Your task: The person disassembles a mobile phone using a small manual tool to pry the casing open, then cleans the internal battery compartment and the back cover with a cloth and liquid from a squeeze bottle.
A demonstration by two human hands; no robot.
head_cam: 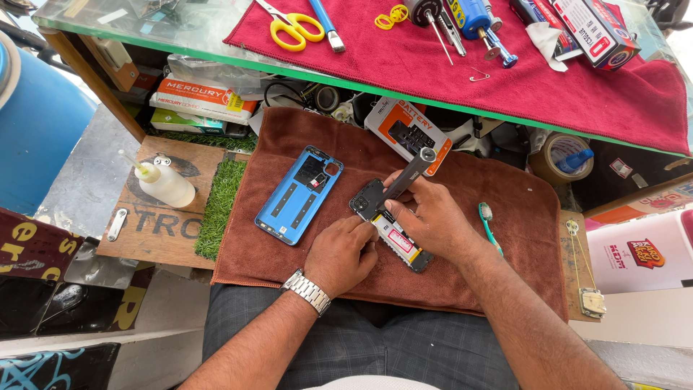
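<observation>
An opened smartphone [372, 198] lies on a brown towel [505, 217] across my lap, its insides and battery showing. My left hand [339, 254], with a metal watch on the wrist, presses down on the phone's near edge. My right hand [429, 217] grips a dark screwdriver [410, 173] whose tip rests on the phone's upper part. To the left on the towel lies the blue back cover [297, 196], inner side up.
A green toothbrush [489, 225] lies right of my right hand. An orange battery package [408, 133] sits at the towel's far edge. A small white bottle [164, 183] stands at the left. Yellow scissors [292, 27] and tools rest on a red cloth on the glass shelf above.
</observation>
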